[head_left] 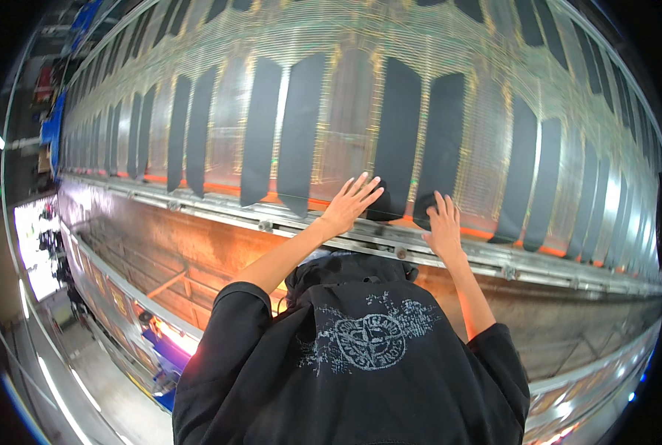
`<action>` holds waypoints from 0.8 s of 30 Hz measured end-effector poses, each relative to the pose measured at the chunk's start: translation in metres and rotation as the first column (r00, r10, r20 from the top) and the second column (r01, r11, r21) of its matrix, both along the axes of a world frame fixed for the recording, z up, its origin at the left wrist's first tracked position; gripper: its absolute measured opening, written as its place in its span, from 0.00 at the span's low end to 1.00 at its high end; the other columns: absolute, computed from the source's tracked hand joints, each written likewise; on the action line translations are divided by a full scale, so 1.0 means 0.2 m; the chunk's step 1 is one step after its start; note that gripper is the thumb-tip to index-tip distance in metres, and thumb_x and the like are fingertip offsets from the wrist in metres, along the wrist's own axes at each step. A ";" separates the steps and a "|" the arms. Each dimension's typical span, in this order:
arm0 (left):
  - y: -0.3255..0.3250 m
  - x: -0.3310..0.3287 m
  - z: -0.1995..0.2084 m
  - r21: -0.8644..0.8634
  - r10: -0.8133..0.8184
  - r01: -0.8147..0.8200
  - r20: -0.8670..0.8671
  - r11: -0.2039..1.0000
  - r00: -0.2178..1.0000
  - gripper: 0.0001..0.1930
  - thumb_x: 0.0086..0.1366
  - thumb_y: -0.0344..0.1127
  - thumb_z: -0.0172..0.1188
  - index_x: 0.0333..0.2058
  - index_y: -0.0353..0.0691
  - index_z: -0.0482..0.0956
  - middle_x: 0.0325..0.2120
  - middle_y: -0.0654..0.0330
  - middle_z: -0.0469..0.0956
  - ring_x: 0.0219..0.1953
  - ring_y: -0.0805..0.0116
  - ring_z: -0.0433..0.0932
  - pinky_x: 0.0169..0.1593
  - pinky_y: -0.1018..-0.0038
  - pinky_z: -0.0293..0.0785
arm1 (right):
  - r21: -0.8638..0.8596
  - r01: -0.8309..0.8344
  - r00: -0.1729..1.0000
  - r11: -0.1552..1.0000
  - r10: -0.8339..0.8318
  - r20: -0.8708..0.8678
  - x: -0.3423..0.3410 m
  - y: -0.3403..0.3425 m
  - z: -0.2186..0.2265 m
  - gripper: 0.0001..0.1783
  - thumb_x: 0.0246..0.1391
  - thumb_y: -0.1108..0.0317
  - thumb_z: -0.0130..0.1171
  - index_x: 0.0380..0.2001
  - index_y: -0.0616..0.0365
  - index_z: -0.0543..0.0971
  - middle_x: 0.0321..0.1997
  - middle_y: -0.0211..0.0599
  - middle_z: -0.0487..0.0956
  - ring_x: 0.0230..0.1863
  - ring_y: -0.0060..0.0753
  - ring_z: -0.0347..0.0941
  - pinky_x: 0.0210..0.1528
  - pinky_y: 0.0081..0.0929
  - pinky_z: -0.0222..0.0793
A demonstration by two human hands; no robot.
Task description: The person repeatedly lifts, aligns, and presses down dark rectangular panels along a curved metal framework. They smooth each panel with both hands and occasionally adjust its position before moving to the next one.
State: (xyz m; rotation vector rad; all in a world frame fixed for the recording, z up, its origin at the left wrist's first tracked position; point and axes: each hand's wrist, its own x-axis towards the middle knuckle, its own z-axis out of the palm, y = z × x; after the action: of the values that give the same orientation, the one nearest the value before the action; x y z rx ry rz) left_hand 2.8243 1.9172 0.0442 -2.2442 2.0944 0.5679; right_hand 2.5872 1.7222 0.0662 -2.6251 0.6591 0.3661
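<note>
Head view, left hand (pixel 351 202), right hand (pixel 443 222), flat on black panels (pixel 396 137)

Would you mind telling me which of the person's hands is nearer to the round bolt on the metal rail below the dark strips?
Right. The right hand rests just above and right of the bolt; the left hand lies farther up and left, on a dark strip.

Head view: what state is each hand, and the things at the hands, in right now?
Left hand: open, fingers spread, flat on a dark strip.
Right hand: open, fingers resting on the next dark strip.
Dark strips: hanging upright, side by side on the thread sheet.
Thread sheet: stretched taut.
Metal rail: lying level beneath the strips.
</note>
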 end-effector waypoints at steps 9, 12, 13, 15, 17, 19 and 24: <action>0.86 0.25 0.23 0.005 0.744 -0.955 -0.628 0.296 0.227 0.18 0.67 0.37 0.67 0.53 0.36 0.81 0.46 0.55 0.83 0.51 0.60 0.81 0.55 0.66 0.77 | 0.284 -0.091 0.983 0.954 0.040 0.180 0.49 0.37 0.21 0.26 0.50 0.63 0.73 0.51 0.59 0.79 0.57 0.43 0.78 0.61 0.50 0.72 0.62 0.46 0.66; 1.15 0.32 0.16 0.087 0.645 -0.996 -0.761 -0.004 -0.069 0.16 0.70 0.37 0.65 0.50 0.33 0.82 0.36 0.59 0.85 0.41 0.71 0.83 0.46 0.73 0.79 | 0.260 -0.187 0.947 0.947 0.103 0.303 0.74 0.62 0.18 0.22 0.53 0.60 0.70 0.48 0.59 0.80 0.52 0.41 0.80 0.56 0.49 0.75 0.58 0.46 0.69; 1.27 0.33 0.12 0.101 0.592 -0.994 -0.800 -0.036 -0.102 0.16 0.71 0.37 0.64 0.50 0.32 0.82 0.35 0.60 0.84 0.40 0.74 0.82 0.44 0.74 0.79 | 0.273 -0.209 0.938 0.939 0.113 0.328 0.81 0.72 0.16 0.21 0.54 0.59 0.70 0.47 0.59 0.80 0.52 0.41 0.80 0.56 0.49 0.75 0.57 0.46 0.69; 1.42 0.41 0.06 0.147 0.500 -0.988 -0.853 -0.040 -0.147 0.15 0.72 0.38 0.63 0.50 0.32 0.82 0.35 0.61 0.84 0.38 0.77 0.82 0.40 0.77 0.77 | 0.221 -0.201 0.920 0.954 0.106 0.377 0.95 0.89 0.08 0.21 0.54 0.58 0.69 0.46 0.59 0.80 0.51 0.41 0.80 0.54 0.49 0.75 0.56 0.46 0.69; 1.49 0.49 0.09 0.202 0.430 -0.979 -0.884 -0.006 -0.185 0.14 0.73 0.39 0.63 0.49 0.33 0.82 0.38 0.62 0.85 0.35 0.77 0.82 0.33 0.80 0.74 | 0.200 -0.153 0.931 0.968 0.073 0.357 1.06 1.01 0.06 0.20 0.55 0.57 0.69 0.45 0.59 0.81 0.50 0.41 0.81 0.53 0.48 0.76 0.56 0.46 0.70; 1.55 0.58 0.10 0.228 0.465 -0.973 -0.865 0.023 -0.192 0.16 0.72 0.41 0.64 0.49 0.35 0.81 0.38 0.61 0.85 0.35 0.77 0.82 0.30 0.80 0.73 | 0.233 -0.064 0.958 0.970 -0.006 0.288 1.16 1.15 0.09 0.20 0.56 0.56 0.68 0.45 0.59 0.81 0.50 0.41 0.81 0.52 0.48 0.77 0.55 0.45 0.70; 1.53 0.82 0.02 0.406 0.525 -0.908 -0.798 0.102 -0.297 0.18 0.71 0.43 0.64 0.50 0.35 0.80 0.38 0.60 0.85 0.32 0.73 0.84 0.27 0.79 0.74 | 0.388 0.222 0.944 0.894 -0.297 0.142 1.26 1.33 0.06 0.19 0.56 0.56 0.68 0.41 0.61 0.81 0.39 0.42 0.85 0.36 0.44 0.81 0.42 0.40 0.76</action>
State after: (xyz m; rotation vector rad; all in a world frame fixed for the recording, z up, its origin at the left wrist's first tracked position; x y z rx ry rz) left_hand 2.9882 2.2228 0.0484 -4.0029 -0.2403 1.7576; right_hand 2.8385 1.9878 0.0787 -2.1473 0.7793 0.1264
